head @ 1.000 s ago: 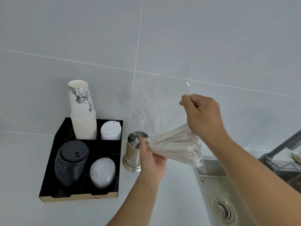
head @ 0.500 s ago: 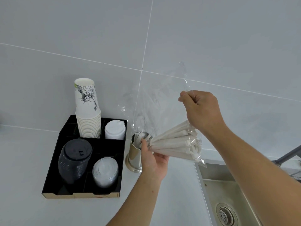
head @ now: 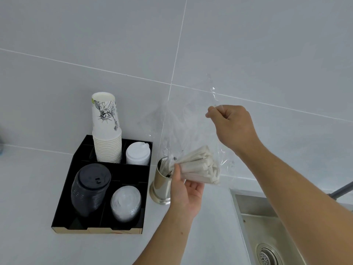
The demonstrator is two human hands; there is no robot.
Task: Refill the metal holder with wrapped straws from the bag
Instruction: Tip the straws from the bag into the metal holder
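A clear plastic bag (head: pixel 183 127) hangs above the counter, pinched at its upper right corner by my right hand (head: pixel 232 127). A bundle of paper-wrapped straws (head: pixel 198 167) lies slanted inside it, low ends toward the left. My left hand (head: pixel 186 186) grips the bundle near those low ends, just right of the metal holder (head: pixel 161 184). The holder is a shiny cylinder standing on the white counter, with some straw ends showing at its mouth. The bag's lower left part hangs over the holder.
A black organiser tray (head: pixel 80 224) sits left of the holder with stacked paper cups (head: pixel 107 136), white lids (head: pixel 138 153), black lids (head: pixel 90 190) and clear lids (head: pixel 126 203). A steel sink (head: pixel 267 226) with a drain is at lower right. The tiled wall stands behind.
The straw bundle has shifted left, its low ends now over the holder's mouth. My left hand followed it. My right hand still pinches the bag's corner.
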